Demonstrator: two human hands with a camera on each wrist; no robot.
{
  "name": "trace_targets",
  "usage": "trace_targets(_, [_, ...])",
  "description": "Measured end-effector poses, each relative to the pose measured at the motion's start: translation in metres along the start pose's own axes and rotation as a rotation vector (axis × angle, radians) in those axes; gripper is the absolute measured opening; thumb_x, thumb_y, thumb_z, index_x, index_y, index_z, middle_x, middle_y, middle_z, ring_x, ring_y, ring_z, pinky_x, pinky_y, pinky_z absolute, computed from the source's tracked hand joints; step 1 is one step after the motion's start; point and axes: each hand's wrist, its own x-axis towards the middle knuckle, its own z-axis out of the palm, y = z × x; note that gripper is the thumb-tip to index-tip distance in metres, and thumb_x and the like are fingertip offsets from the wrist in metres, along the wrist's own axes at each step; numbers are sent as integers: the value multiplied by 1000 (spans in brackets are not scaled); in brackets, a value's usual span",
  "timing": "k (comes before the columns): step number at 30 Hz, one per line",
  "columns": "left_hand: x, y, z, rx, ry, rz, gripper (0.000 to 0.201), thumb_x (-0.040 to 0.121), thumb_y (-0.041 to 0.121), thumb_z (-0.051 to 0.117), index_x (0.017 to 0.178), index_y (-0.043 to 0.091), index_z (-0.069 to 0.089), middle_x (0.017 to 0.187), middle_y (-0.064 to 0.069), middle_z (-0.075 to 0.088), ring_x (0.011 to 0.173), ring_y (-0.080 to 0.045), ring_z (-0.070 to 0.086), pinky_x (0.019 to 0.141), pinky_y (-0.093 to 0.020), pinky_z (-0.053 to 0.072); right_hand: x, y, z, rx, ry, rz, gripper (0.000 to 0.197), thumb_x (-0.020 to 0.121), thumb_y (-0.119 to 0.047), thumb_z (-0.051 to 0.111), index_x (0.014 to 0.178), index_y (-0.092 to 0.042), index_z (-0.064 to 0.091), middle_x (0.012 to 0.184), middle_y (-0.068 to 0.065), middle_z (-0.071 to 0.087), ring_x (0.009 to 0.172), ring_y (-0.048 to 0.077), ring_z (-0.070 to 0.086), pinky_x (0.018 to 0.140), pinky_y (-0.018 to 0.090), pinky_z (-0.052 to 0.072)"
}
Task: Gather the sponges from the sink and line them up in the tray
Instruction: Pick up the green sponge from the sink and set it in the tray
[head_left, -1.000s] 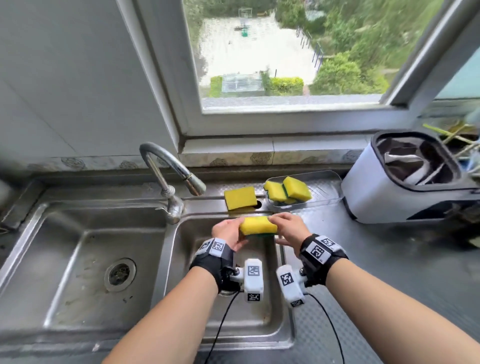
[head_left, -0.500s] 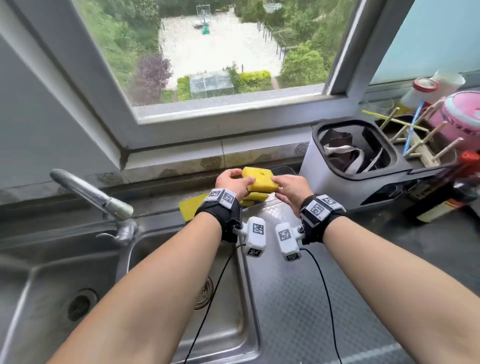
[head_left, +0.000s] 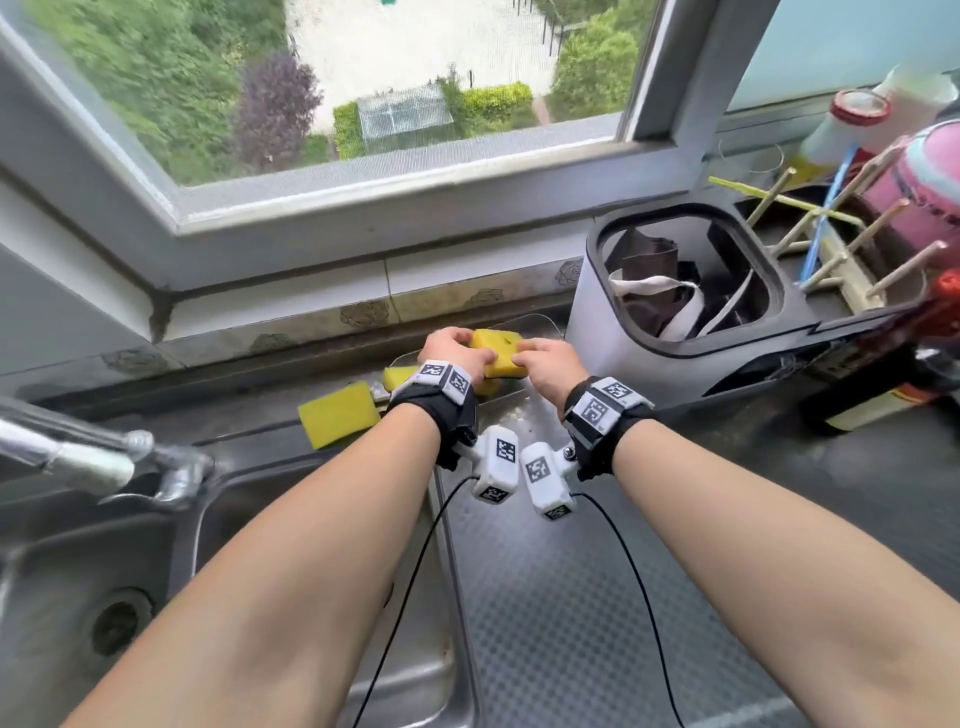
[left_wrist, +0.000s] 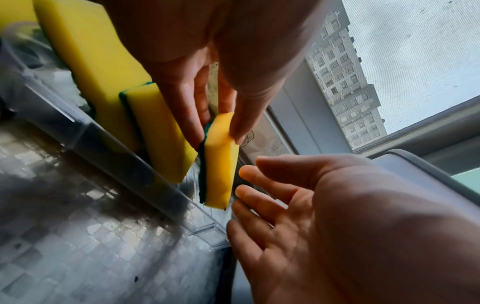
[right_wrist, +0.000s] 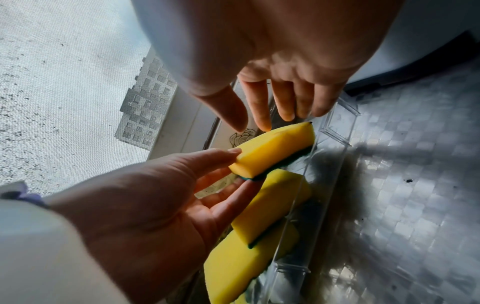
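A yellow sponge with a green underside (head_left: 498, 353) hangs tilted over the clear plastic tray (left_wrist: 124, 148). My left hand (left_wrist: 218, 133) pinches its left end between thumb and fingers. My right hand (left_wrist: 249, 191) is beside the sponge's other end with its fingers straight; from the right wrist the fingertips (right_wrist: 265, 125) sit just at that end. Two more yellow sponges (left_wrist: 98, 67) (left_wrist: 161, 131) lie overlapping in the tray's left part. Another yellow sponge (head_left: 340, 413) lies on the sink rim left of the tray.
A white bin with a dark opening (head_left: 675, 291) stands just right of the tray. Further right are a drying rack (head_left: 841, 249) and bottles. The faucet (head_left: 93, 457) and sink basin (head_left: 104, 597) are to the left, with patterned steel counter (head_left: 571, 597) in front.
Both hands carried the sponge from above the sink basin back and right to over the tray. The right hand's fingers have straightened at the sponge's end.
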Motion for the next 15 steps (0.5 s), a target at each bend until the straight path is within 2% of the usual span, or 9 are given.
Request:
trace_targets(3, [-36,22,-9,78,33,17,56,66,26,80,118,15,66,121,-9,68,104,-27,68,94,-37,55,8,4,2,-48,-24,-10,35,74,-12,63,108,-7,71,120,16,68,115,28,61,105,38,44])
trace_targets(6, [-40,24,-10,156,80,33,52,76,27,75,126,15,63,128,-7,66,115,-24,63,103,-32,48,6,1,2,-70,-57,-19,31,78,-8,60,107,-5,71,117,16,68,110,26,61,102,33,45])
trace_targets(12, [-44,26,-18,161,149,79,46,76,26,72,120,14,68,122,-6,70,116,-23,63,102,-28,47,11,-5,3,-120,-135,-54,29,82,-7,59,109,-1,70,118,14,67,115,25,60,100,30,43])
trace_targets(15, [-45,27,-33,111,186,58,37,72,28,71,108,17,74,110,-2,74,103,-20,68,97,-26,51,10,-6,5,-83,-111,-57,31,83,-5,59,113,2,67,109,12,66,102,17,56,92,26,42])
